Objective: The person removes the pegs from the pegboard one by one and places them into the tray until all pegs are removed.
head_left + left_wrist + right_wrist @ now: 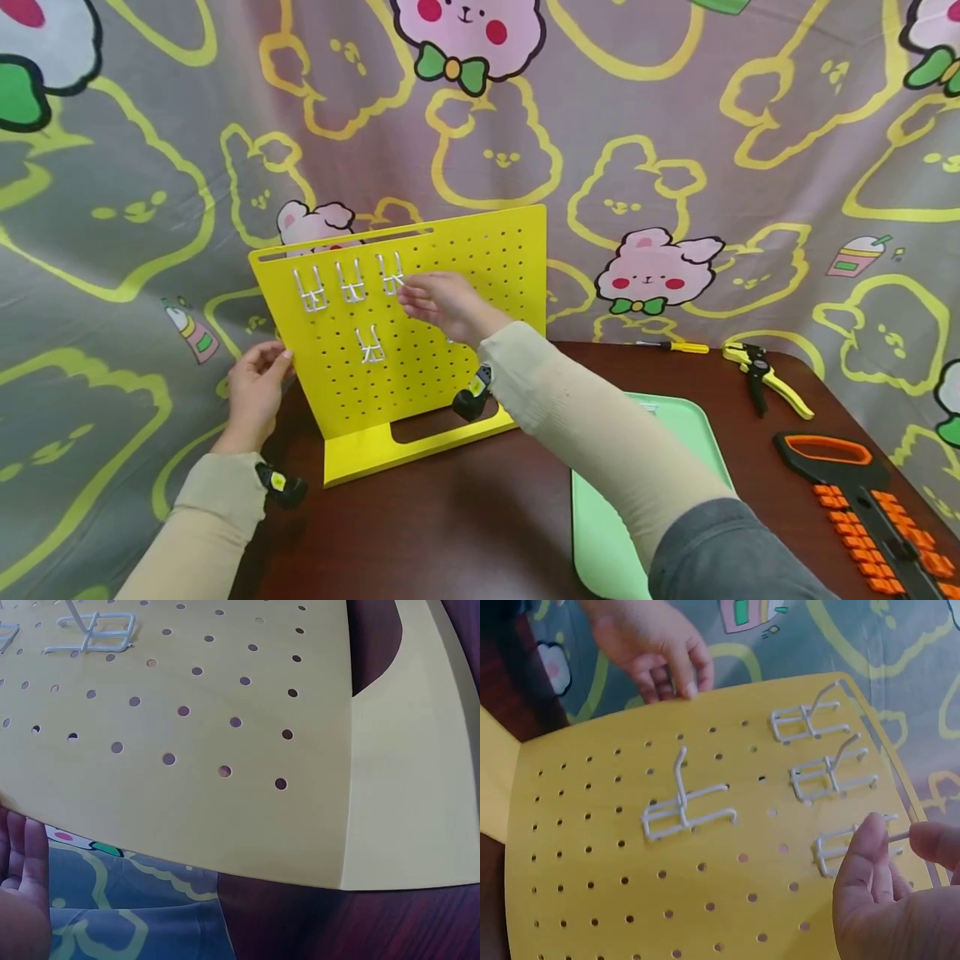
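Note:
A yellow pegboard (420, 371) stands upright on its base on the dark table. Its upper row carries two white wire hooks, a left one (311, 292) and a middle one (351, 283), plus a third hook (821, 855) to their right. Below them hangs a lone hook (682, 810). My right hand (450, 304) pinches the third hook's projecting prong between thumb and forefinger; its fingers partly cover that hook. With my left hand (258, 387) I grip the board's left side edge, thumb at the front and fingers curled toward the back.
A light green tray (600, 533) lies right of the board, partly under my right forearm. Further right are a yellow screwdriver (686, 347), a yellow-and-black plier-like tool (759, 367) and a black holder (832, 467) with orange pieces. Patterned cloth (645, 108) hangs behind.

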The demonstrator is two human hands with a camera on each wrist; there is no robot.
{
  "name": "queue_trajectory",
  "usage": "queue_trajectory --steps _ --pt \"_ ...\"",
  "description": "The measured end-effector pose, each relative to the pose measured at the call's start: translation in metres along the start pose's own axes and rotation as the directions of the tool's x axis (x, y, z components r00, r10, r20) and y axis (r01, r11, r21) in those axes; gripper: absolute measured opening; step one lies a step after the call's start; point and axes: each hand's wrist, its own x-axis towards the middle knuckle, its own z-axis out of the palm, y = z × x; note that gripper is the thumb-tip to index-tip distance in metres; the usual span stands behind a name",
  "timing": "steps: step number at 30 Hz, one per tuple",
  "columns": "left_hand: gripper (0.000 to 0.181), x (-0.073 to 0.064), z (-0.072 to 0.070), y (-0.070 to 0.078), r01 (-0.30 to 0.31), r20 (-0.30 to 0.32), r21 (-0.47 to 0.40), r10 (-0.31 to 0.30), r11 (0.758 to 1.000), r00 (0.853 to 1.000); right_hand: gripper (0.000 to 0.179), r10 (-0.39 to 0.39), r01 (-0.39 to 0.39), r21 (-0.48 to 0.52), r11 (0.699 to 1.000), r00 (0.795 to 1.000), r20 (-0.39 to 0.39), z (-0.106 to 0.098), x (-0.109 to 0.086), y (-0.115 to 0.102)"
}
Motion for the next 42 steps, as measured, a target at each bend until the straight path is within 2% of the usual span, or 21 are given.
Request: queue_trajectory --steps 8,15,20,27,31,34,37,42 --pt "0.015 0.001 0.005 0.002 -0.012 0.009 0.020 0.012 1.000 1.000 0.012 0.007 -0.002 0.072 0.997 0.998 -0.069 0.001 -0.005 0.001" --pt "0.016 0.004 0.002 0.004 -0.010 0.004 0.011 0.010 1.000 1.000 0.033 0.006 -0.002 0.085 0.996 0.999 -0.050 0.001 -0.017 0.009" --pt "0.016 0.003 0.002 0.006 -0.006 0.015 -0.003 0.006 1.000 1.000 0.036 0.003 0.003 0.100 0.995 0.999 -0.055 -0.014 -0.024 0.014" --pt "0.009 -0.001 0.001 0.007 0.010 0.001 0.016 -0.010 1.000 1.000 0.038 -0.011 0.031 0.193 0.981 0.994 -0.104 -0.058 -0.033 0.023" --pt "0.011 -0.002 0.002 0.006 0.014 0.006 0.035 -0.015 0.999 1.000 0.039 -0.022 0.050 0.183 0.982 0.988 -0.153 -0.091 -0.042 0.020" --pt "0.012 -0.002 0.001 0.006 0.008 0.008 0.044 -0.008 0.999 1.000 0.040 -0.026 0.059 0.147 0.987 0.976 -0.217 -0.116 -0.051 0.015" --pt "0.008 -0.003 0.000 0.007 0.017 0.003 0.015 -0.017 1.000 1.000 0.040 -0.028 0.066 0.125 0.990 0.958 -0.287 -0.141 -0.060 0.012" --pt "0.005 -0.005 -0.001 0.009 0.026 0.006 0.002 -0.026 1.000 1.000 0.026 -0.016 0.057 0.106 0.993 0.936 -0.351 -0.184 -0.077 0.013"
